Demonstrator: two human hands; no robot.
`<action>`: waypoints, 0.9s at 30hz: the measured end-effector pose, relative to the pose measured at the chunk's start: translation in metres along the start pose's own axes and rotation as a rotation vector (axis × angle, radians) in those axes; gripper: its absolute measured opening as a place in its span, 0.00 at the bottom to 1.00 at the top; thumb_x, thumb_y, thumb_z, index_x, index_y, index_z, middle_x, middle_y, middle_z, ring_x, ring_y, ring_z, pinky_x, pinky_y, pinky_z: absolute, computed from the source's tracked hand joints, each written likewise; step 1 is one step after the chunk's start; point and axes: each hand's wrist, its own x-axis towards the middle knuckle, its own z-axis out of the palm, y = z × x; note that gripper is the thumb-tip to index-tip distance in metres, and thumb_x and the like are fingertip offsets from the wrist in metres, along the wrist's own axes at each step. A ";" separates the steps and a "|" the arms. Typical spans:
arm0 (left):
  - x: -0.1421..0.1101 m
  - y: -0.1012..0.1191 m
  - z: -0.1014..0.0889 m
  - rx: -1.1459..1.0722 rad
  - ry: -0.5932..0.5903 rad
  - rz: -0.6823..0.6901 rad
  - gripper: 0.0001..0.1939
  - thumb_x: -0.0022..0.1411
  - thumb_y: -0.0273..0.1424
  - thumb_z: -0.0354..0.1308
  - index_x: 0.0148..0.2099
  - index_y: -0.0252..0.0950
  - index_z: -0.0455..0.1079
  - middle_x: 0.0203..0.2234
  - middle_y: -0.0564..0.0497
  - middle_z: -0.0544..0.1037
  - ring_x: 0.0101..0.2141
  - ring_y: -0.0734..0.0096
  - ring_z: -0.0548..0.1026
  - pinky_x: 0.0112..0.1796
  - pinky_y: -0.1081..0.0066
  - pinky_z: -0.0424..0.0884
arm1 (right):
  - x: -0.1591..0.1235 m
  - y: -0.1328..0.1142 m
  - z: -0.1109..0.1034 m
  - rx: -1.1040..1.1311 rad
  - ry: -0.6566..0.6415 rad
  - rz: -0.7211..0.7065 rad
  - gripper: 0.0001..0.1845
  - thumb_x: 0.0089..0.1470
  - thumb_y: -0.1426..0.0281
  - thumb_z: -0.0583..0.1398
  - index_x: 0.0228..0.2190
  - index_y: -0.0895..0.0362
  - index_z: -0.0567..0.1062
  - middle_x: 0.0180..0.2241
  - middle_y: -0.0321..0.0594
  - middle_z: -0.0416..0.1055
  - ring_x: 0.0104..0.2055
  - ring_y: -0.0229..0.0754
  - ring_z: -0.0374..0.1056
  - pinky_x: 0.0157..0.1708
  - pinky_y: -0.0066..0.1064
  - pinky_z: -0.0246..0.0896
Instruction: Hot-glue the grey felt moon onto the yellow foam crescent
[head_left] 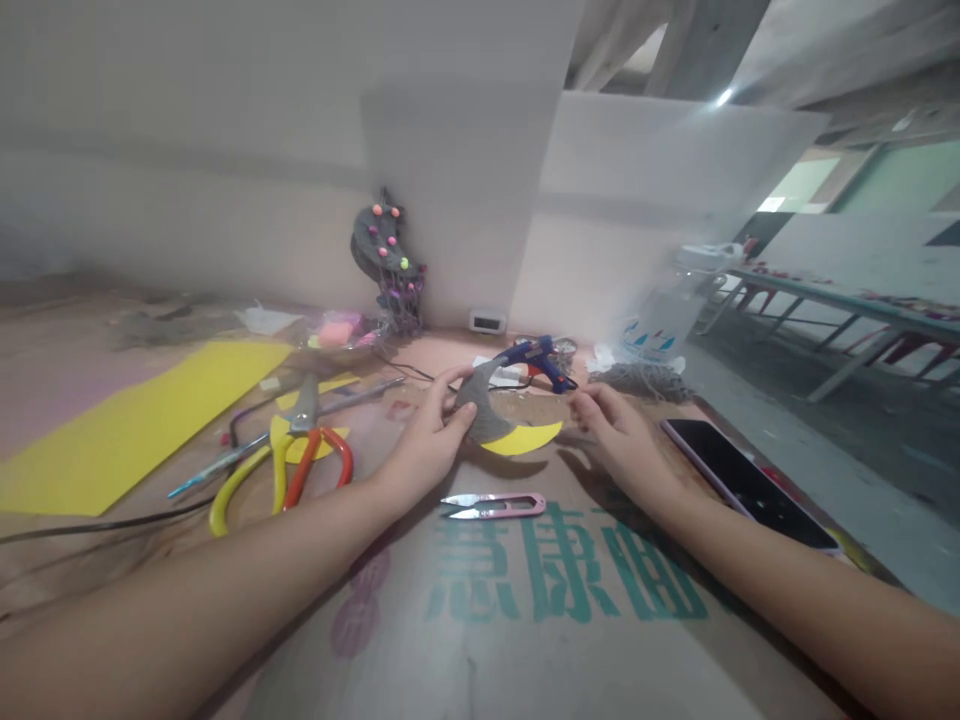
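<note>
Left fingers (448,380) hold crescent (489,418); container (666,305) (contents blurred) beyond.

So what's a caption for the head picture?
Left hand holds a yellow crescent partly covered in gray, right hand beside it.

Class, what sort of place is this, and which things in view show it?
Probably a craft workshop: a glue gun and large scissors are at hand, and the left hand holds a yellow crescent partly covered in grey.

The head camera looks forward and down, seemingly near the worktop (420,670).
</note>
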 end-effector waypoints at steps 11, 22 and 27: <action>-0.005 0.003 0.002 0.023 -0.015 0.097 0.15 0.64 0.35 0.52 0.52 0.37 0.62 0.40 0.50 0.73 0.38 0.73 0.72 0.38 0.75 0.68 | -0.020 -0.023 0.017 0.346 -0.515 0.460 0.25 0.48 0.48 0.59 0.17 0.56 0.66 0.12 0.28 0.55 0.13 0.30 0.49 0.13 0.25 0.40; 0.000 0.003 -0.001 0.105 -0.136 -0.094 0.18 0.60 0.42 0.57 0.43 0.33 0.75 0.40 0.47 0.81 0.40 0.64 0.76 0.40 0.70 0.69 | -0.020 -0.022 0.015 0.345 -0.370 0.319 0.23 0.50 0.51 0.59 0.19 0.57 0.66 0.16 0.31 0.60 0.17 0.30 0.53 0.17 0.25 0.46; -0.002 0.007 -0.001 0.164 -0.157 -0.138 0.18 0.57 0.42 0.59 0.42 0.34 0.76 0.38 0.48 0.82 0.37 0.64 0.77 0.38 0.71 0.70 | -0.019 -0.021 0.016 0.358 -0.320 0.269 0.21 0.51 0.52 0.60 0.23 0.57 0.67 0.18 0.31 0.62 0.20 0.31 0.55 0.20 0.25 0.50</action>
